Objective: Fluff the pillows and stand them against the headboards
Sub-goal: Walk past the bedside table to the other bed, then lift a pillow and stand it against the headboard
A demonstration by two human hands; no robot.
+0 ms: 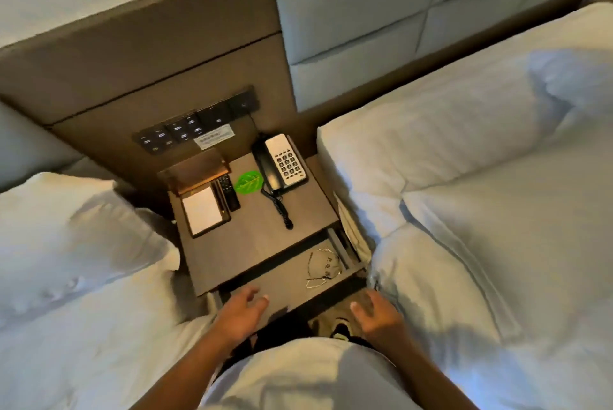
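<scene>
I stand between two beds, facing a nightstand. A white pillow (447,144) lies flat at the head of the right bed, below the grey padded headboard (358,28). Another white pillow (76,220) lies flat on the left bed. My left hand (240,312) hovers with fingers apart over the front edge of an open drawer. My right hand (376,313) is also spread and holds nothing, close to the right bed's duvet (497,260). Neither hand touches a pillow.
The brown nightstand (258,237) carries a phone (282,164), a green round card (248,181), a remote (229,190) and a notepad tray (202,210). Its open drawer (292,273) holds a white item. A switch panel (195,126) sits on the wall behind.
</scene>
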